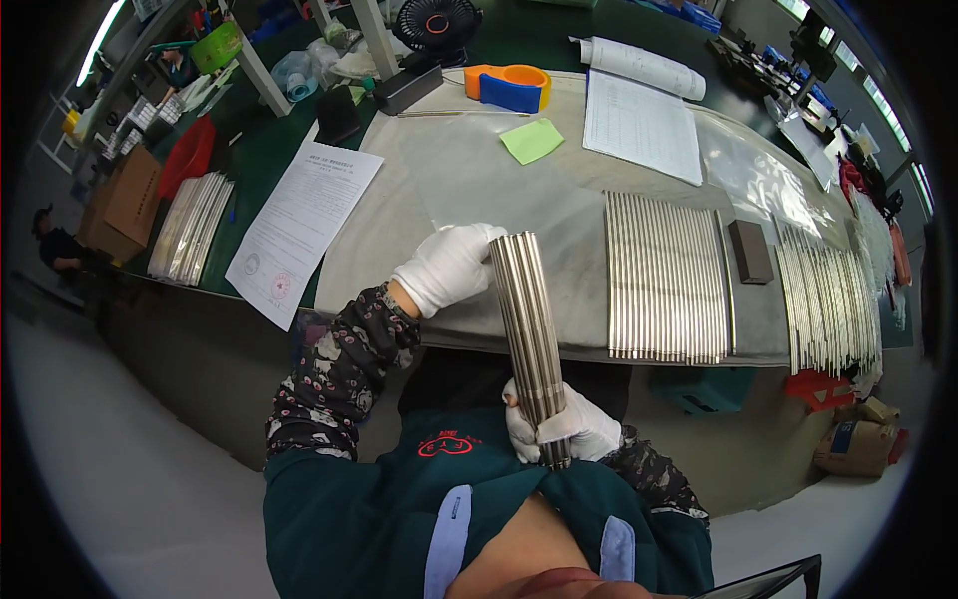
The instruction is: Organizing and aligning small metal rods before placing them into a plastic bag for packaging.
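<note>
- Rod bundle [523,309], one: clasped in right grip [582,431].
- Left grip [449,270], at its far end: closure cannot be told.
- Two rod rows [667,280], one block [750,253] laid on worktop [579,299].

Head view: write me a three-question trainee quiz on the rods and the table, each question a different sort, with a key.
1. True or false: the right hand grips the rod bundle near the end closest to the person's body.
2. Fill in: on the right side of the table, a dark ____ lies between two rows of rods.
3. Choose: the yellow-green note lies (a) under the bundle, (b) on the table, (c) on the floor.

Key: 1. True. 2. Block. 3. b.
</note>
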Motion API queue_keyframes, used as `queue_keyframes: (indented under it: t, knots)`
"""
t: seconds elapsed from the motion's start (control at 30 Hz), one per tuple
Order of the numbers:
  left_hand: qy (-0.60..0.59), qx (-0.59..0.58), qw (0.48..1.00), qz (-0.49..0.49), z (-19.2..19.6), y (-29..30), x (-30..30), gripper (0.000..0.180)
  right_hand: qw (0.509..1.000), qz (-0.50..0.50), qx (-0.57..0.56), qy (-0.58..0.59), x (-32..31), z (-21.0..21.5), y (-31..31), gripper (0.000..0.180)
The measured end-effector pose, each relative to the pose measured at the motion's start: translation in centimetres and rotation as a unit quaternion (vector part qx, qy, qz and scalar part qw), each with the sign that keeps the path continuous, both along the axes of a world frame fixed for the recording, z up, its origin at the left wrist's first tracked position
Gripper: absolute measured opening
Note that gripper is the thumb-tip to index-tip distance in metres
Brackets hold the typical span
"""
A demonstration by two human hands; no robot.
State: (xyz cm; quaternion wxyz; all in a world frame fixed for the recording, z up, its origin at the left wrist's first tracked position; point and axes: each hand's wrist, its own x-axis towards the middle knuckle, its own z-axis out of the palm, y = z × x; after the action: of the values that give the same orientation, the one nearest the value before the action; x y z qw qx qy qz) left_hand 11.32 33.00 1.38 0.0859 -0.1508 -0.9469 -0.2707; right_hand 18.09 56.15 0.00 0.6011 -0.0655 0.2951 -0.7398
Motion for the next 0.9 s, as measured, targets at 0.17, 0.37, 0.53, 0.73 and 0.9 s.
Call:
queue_keyframes:
  t: [0.17, 0.37, 0.53, 0.73, 0.9]
  knots:
    - [0.092, -0.002, 0.995, 0.047, 2.2, 0.1, 1.2, 0.009, 0.999, -0.019, 0.008, -0.037, 0.2, -0.7, 0.1, 0.053]
    - [0.114, -0.09, 0.979, -0.14, 3.6, 1.9, 4.5, 0.011, 0.996, -0.033, -0.026, -0.076, 0.1, -1.3, -0.2, 0.05]
    - [0.08, -0.189, 0.975, 0.079, -0.8, 0.2, 8.2, 0.011, 0.984, -0.108, -0.111, -0.09, -0.6, -2.8, -0.1, 0.045]
    - [0.034, -0.103, 0.968, 0.226, -2.0, 2.3, 8.9, 0.012, 0.982, -0.122, -0.103, -0.098, -1.0, -2.7, -0.8, 0.044]
    - [0.187, -0.086, 0.979, 0.008, -1.4, 4.5, 9.2, 0.011, 0.981, -0.137, -0.108, -0.087, -1.8, -2.0, -2.4, 0.042]
